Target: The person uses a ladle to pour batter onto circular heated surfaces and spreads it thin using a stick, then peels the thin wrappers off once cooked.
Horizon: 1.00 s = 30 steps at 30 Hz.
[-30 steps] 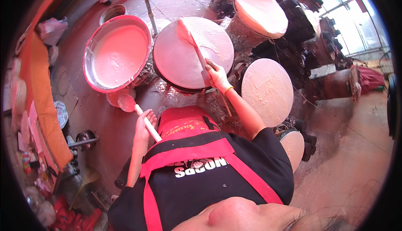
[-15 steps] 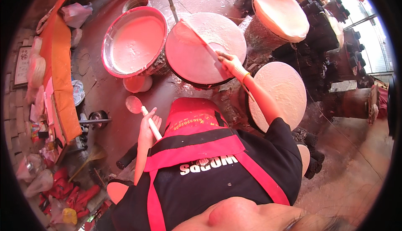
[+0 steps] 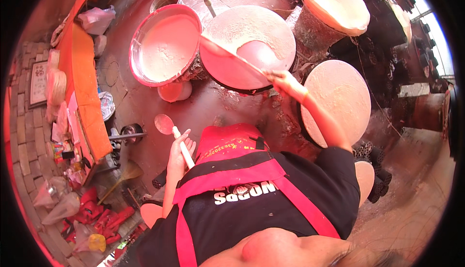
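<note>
In my right hand (image 3: 286, 84), fingers closed round its near end, is a long thin flat spreader (image 3: 237, 60). It slants across a round griddle (image 3: 259, 55), its far end by the left rim. Pale batter (image 3: 252, 19) coats the griddle's far part, rough on top, with a smooth glossy round patch near the middle. My left hand (image 3: 181, 152) is wrapped round the pale handle of a ladle (image 3: 165, 123), held near my apron. The ladle's bowl points away from me, above the floor. Left of the griddle stands a wide tub (image 3: 139, 35) of batter.
On the right is another round griddle (image 3: 336, 102) coated with batter. Farther back, a third griddle (image 3: 334, 3) carries a pale sheet. Black ridged cylinders (image 3: 375, 170) stand at the right. A small bucket (image 3: 174, 91) sits below the tub; an orange-covered table (image 3: 86, 97) lines the left.
My right hand and the spreader have moved toward the griddle's near side, the far end swinging to the left rim. The smooth patch shows larger. My left hand keeps the ladle; the view has shifted.
</note>
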Each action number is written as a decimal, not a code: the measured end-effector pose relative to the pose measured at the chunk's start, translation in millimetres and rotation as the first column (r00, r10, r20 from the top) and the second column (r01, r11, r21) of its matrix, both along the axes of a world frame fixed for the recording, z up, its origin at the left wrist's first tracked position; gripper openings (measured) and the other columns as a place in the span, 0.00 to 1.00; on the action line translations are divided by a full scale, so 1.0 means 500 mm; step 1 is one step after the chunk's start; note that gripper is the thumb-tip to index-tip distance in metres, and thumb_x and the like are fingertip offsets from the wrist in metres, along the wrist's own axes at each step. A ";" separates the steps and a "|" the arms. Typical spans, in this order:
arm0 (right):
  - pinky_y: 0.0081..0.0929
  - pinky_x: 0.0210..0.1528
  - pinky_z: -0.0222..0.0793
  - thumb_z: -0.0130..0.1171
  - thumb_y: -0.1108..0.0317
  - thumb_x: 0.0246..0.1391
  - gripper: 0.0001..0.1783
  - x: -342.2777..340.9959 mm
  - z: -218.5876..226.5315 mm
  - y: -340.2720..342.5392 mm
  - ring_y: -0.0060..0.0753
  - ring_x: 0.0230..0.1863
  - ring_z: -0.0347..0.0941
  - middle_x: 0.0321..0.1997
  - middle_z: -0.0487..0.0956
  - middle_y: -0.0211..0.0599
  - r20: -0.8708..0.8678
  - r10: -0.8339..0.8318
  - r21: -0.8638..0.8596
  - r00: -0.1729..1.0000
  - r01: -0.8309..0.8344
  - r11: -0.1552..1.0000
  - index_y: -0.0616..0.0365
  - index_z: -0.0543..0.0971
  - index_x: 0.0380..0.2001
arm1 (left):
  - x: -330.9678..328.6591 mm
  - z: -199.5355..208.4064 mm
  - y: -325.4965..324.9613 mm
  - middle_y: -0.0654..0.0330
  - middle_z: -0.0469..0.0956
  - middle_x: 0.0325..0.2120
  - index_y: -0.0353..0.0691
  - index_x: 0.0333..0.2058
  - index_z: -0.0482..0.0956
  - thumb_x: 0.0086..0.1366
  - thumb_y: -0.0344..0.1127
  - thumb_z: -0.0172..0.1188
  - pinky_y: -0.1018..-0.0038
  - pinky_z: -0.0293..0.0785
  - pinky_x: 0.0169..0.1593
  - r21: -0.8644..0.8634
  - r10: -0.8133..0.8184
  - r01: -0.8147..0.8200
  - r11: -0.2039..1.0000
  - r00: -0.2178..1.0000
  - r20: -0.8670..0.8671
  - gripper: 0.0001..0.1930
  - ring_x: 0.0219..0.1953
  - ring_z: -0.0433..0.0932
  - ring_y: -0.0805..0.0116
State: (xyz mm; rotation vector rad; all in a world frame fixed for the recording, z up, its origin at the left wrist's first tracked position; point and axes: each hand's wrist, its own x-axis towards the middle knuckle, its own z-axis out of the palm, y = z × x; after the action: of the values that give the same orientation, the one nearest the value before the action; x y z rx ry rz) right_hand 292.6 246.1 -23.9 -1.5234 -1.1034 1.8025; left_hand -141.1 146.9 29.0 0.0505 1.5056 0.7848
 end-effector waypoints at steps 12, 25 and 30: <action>0.16 0.12 0.47 0.57 0.60 0.56 0.21 -0.268 -0.008 -0.146 0.11 0.12 0.51 0.15 0.63 0.15 -0.033 -0.633 0.040 0.774 0.634 0.773 0.47 0.74 0.54 | -0.144 -0.073 0.244 0.52 0.51 0.61 0.49 0.50 0.77 0.55 0.36 0.62 0.70 0.61 0.60 -0.019 -0.497 0.501 0.865 0.862 0.096 0.21 0.63 0.50 0.62; 0.20 0.26 0.56 0.47 0.58 0.62 0.23 -0.734 -0.096 0.140 0.20 0.25 0.60 0.27 0.67 0.27 -0.261 -0.856 0.242 0.446 0.889 0.389 0.55 0.67 0.58 | -0.447 -0.112 0.224 0.70 0.72 0.49 0.43 0.48 0.73 0.60 0.30 0.54 0.77 0.61 0.55 0.161 -0.421 0.404 0.901 0.903 0.088 0.16 0.52 0.65 0.80; 0.26 0.16 0.59 0.42 0.58 0.64 0.19 -0.794 -0.194 0.428 0.23 0.13 0.61 0.17 0.69 0.29 -0.086 -0.976 0.421 0.199 0.895 0.145 0.55 0.71 0.51 | -0.528 -0.079 0.173 0.71 0.71 0.50 0.46 0.50 0.71 0.60 0.31 0.54 0.74 0.57 0.57 0.150 -0.414 0.416 0.897 0.909 -0.044 0.18 0.54 0.62 0.79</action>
State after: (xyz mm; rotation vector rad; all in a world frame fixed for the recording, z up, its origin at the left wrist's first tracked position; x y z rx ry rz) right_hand -104.4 460.2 -121.1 -1.5606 -0.2494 0.4412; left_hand -405.2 233.3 -10.4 0.4814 1.3748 0.5524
